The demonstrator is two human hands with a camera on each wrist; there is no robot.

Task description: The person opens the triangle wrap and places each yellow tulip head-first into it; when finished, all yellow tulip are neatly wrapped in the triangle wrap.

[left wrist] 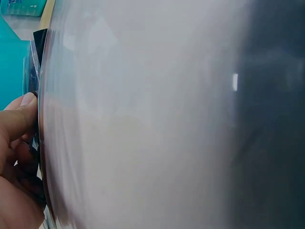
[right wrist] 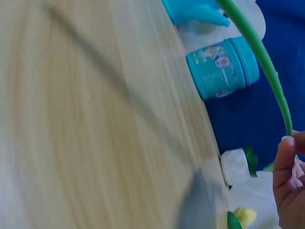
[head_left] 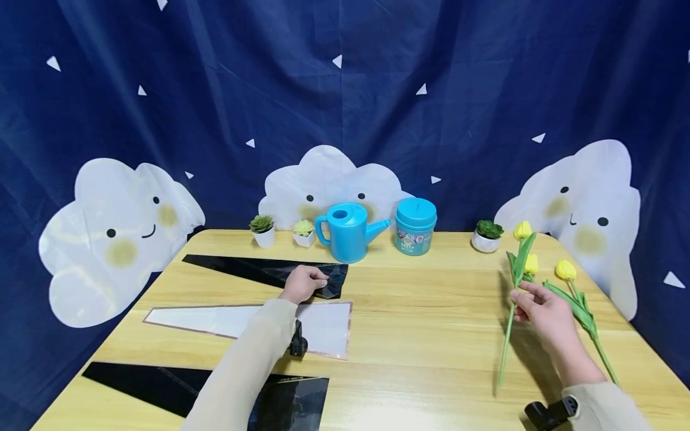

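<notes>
The tulip (head_left: 521, 266) pinched in the right hand (head_left: 541, 311) is yellow above the grip, green-leaved, with a paler green stem below it. Right of that grip, another tulip (head_left: 581, 312) is yellow and green. In the left hand's (head_left: 304, 284) grip, the far sheet (head_left: 253, 269) is glossy black; nearer than it come 1 white sheet (head_left: 329, 329) edged brownish pink and 1 black sheet (head_left: 296, 404) with gold marks. Beyond both grips, the watering can (head_left: 345, 239) is plain blue, the jar (head_left: 415, 224) teal-blue with a multicoloured label, and the curtain (head_left: 302, 78) navy with white triangles and clouds.
</notes>
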